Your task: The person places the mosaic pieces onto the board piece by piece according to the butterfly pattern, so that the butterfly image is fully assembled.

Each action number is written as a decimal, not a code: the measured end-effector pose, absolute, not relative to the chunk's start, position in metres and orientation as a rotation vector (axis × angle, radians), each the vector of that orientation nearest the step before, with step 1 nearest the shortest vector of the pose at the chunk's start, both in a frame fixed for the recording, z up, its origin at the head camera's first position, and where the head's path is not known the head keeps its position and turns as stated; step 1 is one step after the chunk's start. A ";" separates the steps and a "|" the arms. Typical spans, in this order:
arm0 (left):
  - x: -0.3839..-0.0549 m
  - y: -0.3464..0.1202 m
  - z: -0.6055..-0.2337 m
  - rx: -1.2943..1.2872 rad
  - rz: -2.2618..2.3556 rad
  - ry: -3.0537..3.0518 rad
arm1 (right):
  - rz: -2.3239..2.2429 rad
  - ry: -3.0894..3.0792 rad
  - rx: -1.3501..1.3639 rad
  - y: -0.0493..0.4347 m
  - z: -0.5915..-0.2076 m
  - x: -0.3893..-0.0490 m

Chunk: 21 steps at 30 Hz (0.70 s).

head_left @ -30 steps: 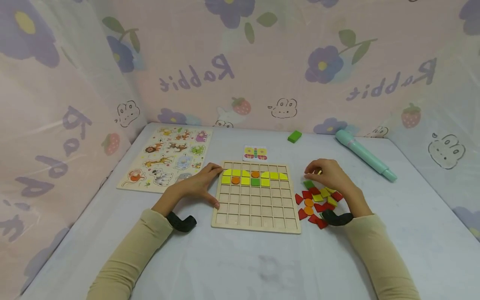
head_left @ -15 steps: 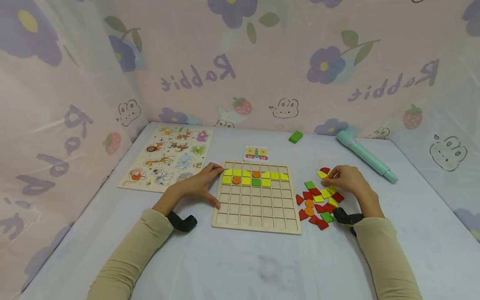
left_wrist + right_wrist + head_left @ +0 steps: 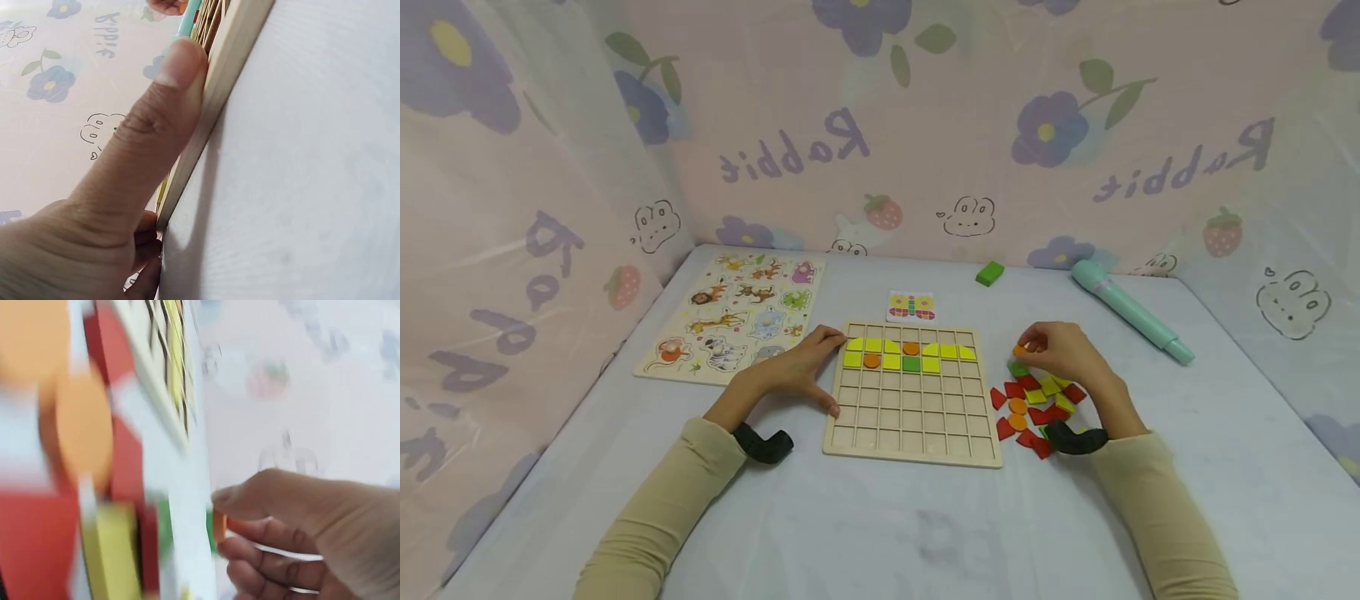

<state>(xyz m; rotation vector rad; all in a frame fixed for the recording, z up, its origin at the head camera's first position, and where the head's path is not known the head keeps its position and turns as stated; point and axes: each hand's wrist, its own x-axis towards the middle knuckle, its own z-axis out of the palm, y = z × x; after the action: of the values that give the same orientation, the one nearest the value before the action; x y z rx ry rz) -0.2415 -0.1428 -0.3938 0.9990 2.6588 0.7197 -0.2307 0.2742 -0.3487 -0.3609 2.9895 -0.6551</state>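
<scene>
While an orange piece (image 3: 219, 527) sits between your right hand's (image 3: 1062, 352) thumb and fingertips, your left hand (image 3: 801, 371) touches the grid board (image 3: 895, 422).
Half a second ago your right hand was farther right, over the loose pieces (image 3: 1036, 397); now it is nearer the board — the orange piece at its board-side tip, near a green piece (image 3: 1017, 368). Your left thumb and fingers lie spread along the board's left edge, as before.

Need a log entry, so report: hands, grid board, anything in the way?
Left hand touching left edge of grid board, partly filled. Right hand pinching orange piece right of board. No obstruction seen between piece and board.
</scene>
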 end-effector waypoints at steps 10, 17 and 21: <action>-0.242 -0.144 -0.393 1.001 0.729 2.646 | -0.762 2.836 -0.678 0.212 -0.356 -0.242; -0.243 -0.142 -0.393 1.025 0.749 2.635 | -0.847 2.735 -0.819 0.203 -0.364 -0.245; -0.243 -0.143 -0.394 1.019 0.748 2.637 | -0.879 2.706 -0.844 0.201 -0.368 -0.247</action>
<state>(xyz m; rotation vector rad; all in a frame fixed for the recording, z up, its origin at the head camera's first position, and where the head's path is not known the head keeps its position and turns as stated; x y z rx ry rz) -0.2431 -0.1434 -0.3937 1.0191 2.6374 0.7484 -0.2474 0.2005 -0.3684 -0.8439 2.7061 -0.8786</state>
